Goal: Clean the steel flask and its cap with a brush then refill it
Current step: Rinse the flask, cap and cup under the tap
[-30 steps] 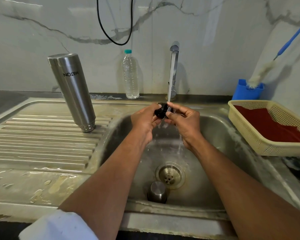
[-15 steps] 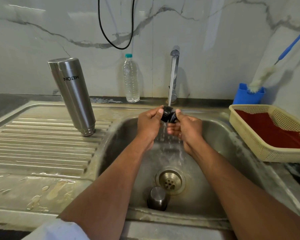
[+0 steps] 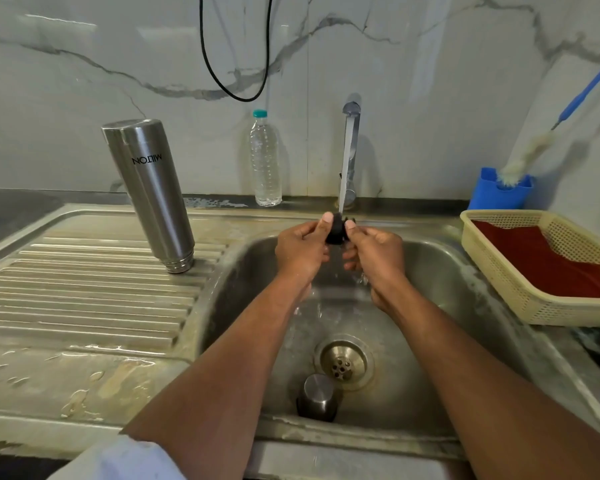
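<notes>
In the head view, you are holding the black inner cap (image 3: 335, 231) under the running stream from the tap (image 3: 351, 133), above the sink (image 3: 440, 271). Your left hand (image 3: 303, 249) is pinching the cap from its left side, thumb on top, and your right hand (image 3: 374, 252) is pinching it from its right side; both grips are narrow and closed on the cap, with no free fingers spread wide. The steel flask (image 3: 149, 192) is standing upside down, mouth on the ribbed drainer (image 3: 84, 292) of the bench, leaning slightly and well apart from your hands. The steel outer cap (image 3: 317, 396) is sitting in the basin just beside the drain (image 3: 343, 362). The brush (image 3: 534, 150) is resting in its blue holder (image 3: 499, 192) at the far right, behind the yellow basket (image 3: 534, 303), so this step reads as a rinse by hand, not a scrub. A plastic water bottle (image 3: 265, 161) is standing against the wall to the left of the tap. To rinse well, keep turning the cap so that the stream is reaching every groove and the seal, and keep it directly over the basin. Wet plastic is likely to be slippery; hold it by its edges with firm pressure so it is not dropping towards the drain. Judged from the layout, the flask body looks washed and draining, while the refill is not yet begun.
</notes>
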Demonstrator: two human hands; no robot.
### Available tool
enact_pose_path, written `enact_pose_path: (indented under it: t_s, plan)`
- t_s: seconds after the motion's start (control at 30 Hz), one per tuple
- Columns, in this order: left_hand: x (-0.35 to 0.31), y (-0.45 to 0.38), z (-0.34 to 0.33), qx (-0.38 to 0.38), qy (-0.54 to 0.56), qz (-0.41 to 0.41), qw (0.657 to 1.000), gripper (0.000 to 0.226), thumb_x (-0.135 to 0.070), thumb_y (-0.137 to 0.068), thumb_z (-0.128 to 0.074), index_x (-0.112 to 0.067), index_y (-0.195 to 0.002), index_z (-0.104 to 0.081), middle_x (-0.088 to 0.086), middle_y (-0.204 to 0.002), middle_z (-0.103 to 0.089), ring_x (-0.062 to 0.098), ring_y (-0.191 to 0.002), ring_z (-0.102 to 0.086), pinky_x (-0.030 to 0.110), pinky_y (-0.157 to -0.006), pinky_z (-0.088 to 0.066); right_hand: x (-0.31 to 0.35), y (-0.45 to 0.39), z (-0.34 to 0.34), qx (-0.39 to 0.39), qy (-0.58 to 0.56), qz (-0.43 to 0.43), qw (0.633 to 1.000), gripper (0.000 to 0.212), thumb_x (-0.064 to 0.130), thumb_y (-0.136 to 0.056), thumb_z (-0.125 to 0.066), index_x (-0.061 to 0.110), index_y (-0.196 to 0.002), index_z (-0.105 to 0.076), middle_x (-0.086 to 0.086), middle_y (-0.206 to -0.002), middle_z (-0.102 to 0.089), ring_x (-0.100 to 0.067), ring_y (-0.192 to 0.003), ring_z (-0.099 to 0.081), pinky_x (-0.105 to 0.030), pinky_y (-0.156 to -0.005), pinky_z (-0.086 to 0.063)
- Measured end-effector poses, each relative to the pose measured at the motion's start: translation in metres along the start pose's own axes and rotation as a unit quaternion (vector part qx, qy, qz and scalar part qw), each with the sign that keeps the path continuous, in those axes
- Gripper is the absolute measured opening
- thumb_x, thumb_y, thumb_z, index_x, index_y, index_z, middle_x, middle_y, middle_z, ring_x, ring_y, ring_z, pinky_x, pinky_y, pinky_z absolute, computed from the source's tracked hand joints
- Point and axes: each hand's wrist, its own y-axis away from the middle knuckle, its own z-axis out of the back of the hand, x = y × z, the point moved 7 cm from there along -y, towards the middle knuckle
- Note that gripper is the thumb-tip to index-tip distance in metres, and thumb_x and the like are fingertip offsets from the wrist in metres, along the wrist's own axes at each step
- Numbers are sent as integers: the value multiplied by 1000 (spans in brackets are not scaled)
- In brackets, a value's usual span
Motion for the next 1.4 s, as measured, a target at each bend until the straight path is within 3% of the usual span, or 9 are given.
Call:
enact_pose_path:
  t_s: [0.1, 0.23, 0.43, 0.63, 0.77, 0.9, 1.17, 1.27, 1.4]
  plan:
    - [-6, 4, -9, 64, -40, -28, 997, 39, -28, -93, -80, -30, -131, -72, 3, -109, -80, 14, -99, -75, 42, -90, -64, -4, 1, 3, -15, -57, -45, 997, 16, 25, -101, -68, 11, -101, -78, -6, -72, -74, -14, -60, -64, -27, -57, -57]
    - [-10, 6, -2, 34, -35, -57, 997, 43, -12, -85, -87, -20, -125, -75, -2, -105, -81, 14, -96, -78, 43, -92, -64, -2, 1, 4, -28, -29, -26, 999, 11, 22, -99, -71, 17, -96, -80, -3, -70, -77, -10, -56, -66, -24, -52, -55]
    - [-18, 6, 5, -19, -57, -86, 995, 59, -27, -72, -97, -16, -125, -74, -4, -106, -79, 10, -97, -75, 33, -94, -62, -7, -1, 10, -48, -39, -53, 997, 16, 27, -89, -83, 12, -85, -77, -3, -69, -77, -10, -56, -66, -23, -46, -46]
    - [-33, 12, 13, -51, -95, -122, 987, 47, -23, -66, -100, -20, -107, -77, -7, -96, -78, 7, -90, -74, 27, -87, -62, -13, -2, 0, -14, 7, -65, 998, 13, 26, -96, -75, 17, -88, -78, -6, -83, -80, -15, -67, -67, -28, -50, -48]
    - [-51, 18, 22, -49, -172, -142, 973, 47, -21, -64, -100, -19, -104, -77, -7, -96, -78, 6, -90, -73, 24, -85, -61, -12, 4, -6, 23, 73, -43, 996, 30, 38, -99, -70, 11, -91, -78, -13, -86, -78, -22, -68, -67, -35, -56, -52]
    - [-65, 26, 45, -61, -209, -88, 972, 47, -24, -61, -101, -25, -99, -74, -10, -92, -74, 5, -87, -71, 18, -76, -54, -10, 10, -8, 28, 164, -17, 986, 57, 53, -101, -59, -2, -94, -74, -19, -86, -77, -34, -74, -76, -44, -63, -60]
    - [-78, 58, 154, -176, -267, -17, 947, 50, -34, -53, -102, -24, -97, -79, -9, -86, -77, 9, -80, -74, 28, -82, -63, -23, 18, -22, 168, 326, -12, 930, 29, 37, -98, -69, 11, -87, -75, -5, -77, -78, -15, -58, -75, -34, -57, -59]
    - [-78, 73, 192, -220, -287, 14, 932, 46, -33, -49, -101, -22, -88, -79, -4, -82, -77, 16, -81, -75, 33, -82, -64, -27, 24, -29, 219, 370, -12, 903, 27, 37, -97, -72, 14, -83, -76, -4, -75, -78, -17, -59, -76, -34, -56, -59]
    - [-83, 96, 226, -273, -345, 39, 897, 32, -31, -55, -96, -21, -74, -72, 1, -76, -73, 23, -82, -72, 28, -72, -55, -38, 34, -32, 288, 401, -53, 868, 24, 39, -95, -73, 16, -92, -75, -7, -83, -78, -23, -68, -78, -31, -56, -56]
